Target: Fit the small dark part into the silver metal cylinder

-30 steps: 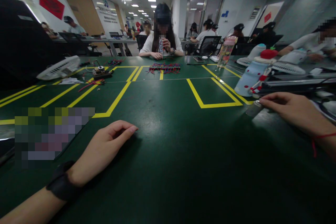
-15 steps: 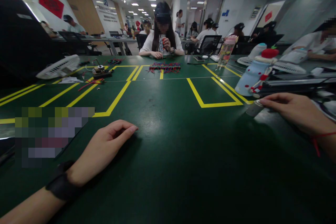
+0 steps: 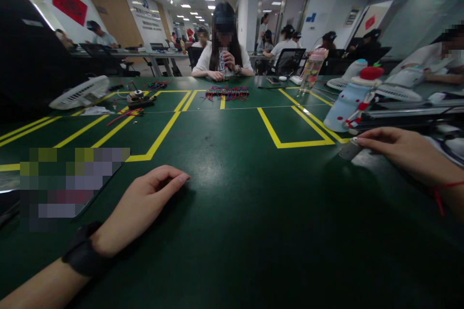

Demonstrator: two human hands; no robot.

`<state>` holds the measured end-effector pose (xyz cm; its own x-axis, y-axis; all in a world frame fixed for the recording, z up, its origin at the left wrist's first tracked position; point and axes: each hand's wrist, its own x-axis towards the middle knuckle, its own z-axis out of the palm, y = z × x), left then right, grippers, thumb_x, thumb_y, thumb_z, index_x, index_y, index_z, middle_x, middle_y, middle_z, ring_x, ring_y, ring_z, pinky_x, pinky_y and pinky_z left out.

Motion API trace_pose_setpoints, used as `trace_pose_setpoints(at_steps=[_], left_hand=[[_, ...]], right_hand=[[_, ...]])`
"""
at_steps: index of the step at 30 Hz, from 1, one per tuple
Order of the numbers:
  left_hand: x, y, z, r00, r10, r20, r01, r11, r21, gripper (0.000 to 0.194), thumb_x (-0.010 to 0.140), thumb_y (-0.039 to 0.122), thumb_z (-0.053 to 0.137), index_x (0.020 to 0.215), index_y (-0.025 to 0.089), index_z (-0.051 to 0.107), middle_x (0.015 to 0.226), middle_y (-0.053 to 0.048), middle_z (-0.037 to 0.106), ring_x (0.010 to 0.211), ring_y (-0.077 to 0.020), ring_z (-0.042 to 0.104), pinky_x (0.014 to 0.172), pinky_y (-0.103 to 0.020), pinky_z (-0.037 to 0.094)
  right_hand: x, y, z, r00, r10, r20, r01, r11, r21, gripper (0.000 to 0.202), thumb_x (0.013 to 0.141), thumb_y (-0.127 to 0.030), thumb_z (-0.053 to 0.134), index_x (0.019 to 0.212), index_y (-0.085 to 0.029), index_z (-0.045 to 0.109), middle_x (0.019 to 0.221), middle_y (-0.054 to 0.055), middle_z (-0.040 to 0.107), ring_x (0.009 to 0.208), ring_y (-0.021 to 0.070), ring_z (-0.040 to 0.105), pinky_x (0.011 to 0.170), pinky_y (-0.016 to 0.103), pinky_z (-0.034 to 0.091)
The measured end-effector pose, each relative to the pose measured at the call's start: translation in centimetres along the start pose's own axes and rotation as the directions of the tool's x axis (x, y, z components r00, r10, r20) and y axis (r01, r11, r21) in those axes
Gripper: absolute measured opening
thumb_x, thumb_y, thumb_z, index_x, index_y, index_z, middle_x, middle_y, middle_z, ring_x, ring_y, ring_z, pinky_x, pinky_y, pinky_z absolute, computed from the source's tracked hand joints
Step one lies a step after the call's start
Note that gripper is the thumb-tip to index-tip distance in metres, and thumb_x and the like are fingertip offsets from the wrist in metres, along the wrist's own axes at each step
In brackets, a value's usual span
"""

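Observation:
My left hand [image 3: 150, 207] rests on the green table, its fingers curled together and the thumb against the index finger. Nothing shows between them. Off to the right, my right hand [image 3: 406, 149] pinches one end of a small grey metal cylinder [image 3: 348, 150] with thumb and fingertips. The cylinder is tilted just over the tabletop, and its exact kind is unclear. Close behind it stands a light-blue bottle [image 3: 342, 106] with a red knitted cap [image 3: 369, 75].
Yellow tape [image 3: 306, 145] marks the green table [image 3: 224, 212]. At the left lie a white fan [image 3: 81, 92], a small motor part [image 3: 137, 99] and red wires [image 3: 125, 115]. A bundle of coloured wires [image 3: 227, 92] lies before a seated person [image 3: 223, 48]. A clear bottle [image 3: 312, 71] stands back right.
Both of my hands stay nearly where they were; the cylinder in my right hand has tilted very slightly. Across the table, the seated person's raised hand has shifted a little.

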<state>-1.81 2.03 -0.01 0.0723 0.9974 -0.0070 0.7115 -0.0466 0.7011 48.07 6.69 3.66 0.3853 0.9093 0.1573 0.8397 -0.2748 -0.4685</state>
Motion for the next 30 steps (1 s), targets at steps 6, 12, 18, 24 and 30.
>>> trace_pose_setpoints(at_steps=[6,12,18,24,30], left_hand=[[0.0,-0.1,0.2,1.000,0.015,-0.008,-0.015,1.000,-0.008,0.032,0.085,0.054,0.050,0.091,0.025,0.064,0.088,0.000,0.067,0.081,-0.0191,0.060,0.072,-0.027,0.044],[0.4,0.4,0.5,0.999,-0.013,-0.031,0.014,1.000,0.012,0.035,0.083,0.056,0.051,0.089,0.024,0.065,0.086,0.000,0.068,0.080,-0.0200,0.061,0.070,-0.028,0.043],[0.3,0.8,0.5,0.999,-0.017,-0.043,0.018,0.999,0.039,0.037,0.083,0.057,0.050,0.089,0.024,0.066,0.087,-0.002,0.069,0.081,-0.0219,0.062,0.069,-0.030,0.045],[0.4,0.8,0.7,0.998,-0.001,-0.065,0.004,0.999,0.046,0.035,0.083,0.054,0.052,0.089,0.023,0.068,0.090,-0.003,0.070,0.083,-0.0222,0.063,0.071,-0.031,0.046],[0.7,5.1,2.6,0.971,0.241,-0.010,-0.241,0.971,0.007,0.030,0.087,0.045,0.051,0.106,0.027,0.067,0.106,-0.002,0.066,0.089,-0.0191,0.061,0.074,-0.030,0.047]], right_hand=[[0.4,1.2,1.1,0.995,-0.099,0.010,0.097,0.990,0.105,0.054,0.055,-0.039,0.080,0.101,-0.017,0.062,0.095,0.011,0.068,0.080,0.0187,0.065,0.073,0.030,0.048],[-5.5,-6.8,4.8,0.913,-0.406,-0.047,0.377,0.795,0.475,0.042,0.070,-0.034,0.071,0.105,-0.017,0.057,0.104,0.010,0.065,0.085,0.0163,0.066,0.075,0.029,0.055],[-11.1,-14.3,8.8,0.651,-0.744,0.153,0.467,0.551,0.691,0.030,0.078,-0.029,0.064,0.106,-0.022,0.058,0.112,0.005,0.061,0.099,0.0148,0.062,0.086,0.032,0.056],[-12.5,-14.9,10.5,0.621,-0.768,0.159,0.485,0.535,0.692,0.032,0.079,-0.027,0.061,0.111,-0.025,0.054,0.110,0.003,0.061,0.098,0.0134,0.061,0.087,0.032,0.054],[-12.6,-14.2,11.5,0.657,-0.726,0.203,0.361,0.539,0.761,0.058,0.074,-0.025,0.067,0.123,-0.023,0.037,0.113,0.006,0.060,0.102,0.0138,0.060,0.088,0.032,0.053]])
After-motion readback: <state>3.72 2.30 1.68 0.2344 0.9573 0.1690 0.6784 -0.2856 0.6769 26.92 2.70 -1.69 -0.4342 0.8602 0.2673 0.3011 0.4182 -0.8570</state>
